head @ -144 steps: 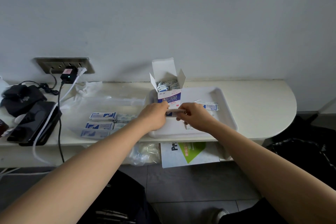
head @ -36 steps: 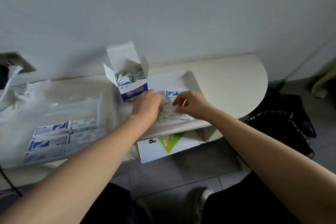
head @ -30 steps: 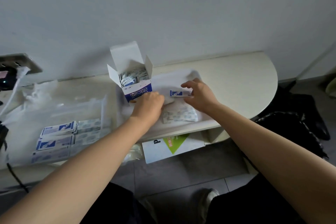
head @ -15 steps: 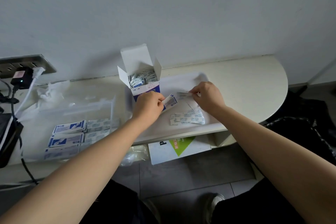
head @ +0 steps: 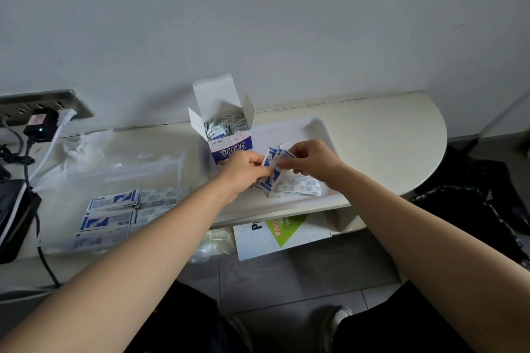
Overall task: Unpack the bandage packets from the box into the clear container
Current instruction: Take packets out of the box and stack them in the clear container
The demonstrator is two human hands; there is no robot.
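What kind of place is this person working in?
Likely a home or small office corner, though I can't be sure: a cream round-ended shelf stands against a plain grey-white wall, a black charger is plugged into a metal wall socket strip, and the floor is grey tile.

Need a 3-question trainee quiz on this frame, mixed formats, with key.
1. True or false: the box is closed.
2. Fill in: the container lies to the box's ____ side.
3. The left hand and right hand hold packets over: A the tray; B the container; C the floor.

Key: 1 false, its flaps stand open; 2 left; 3 A.
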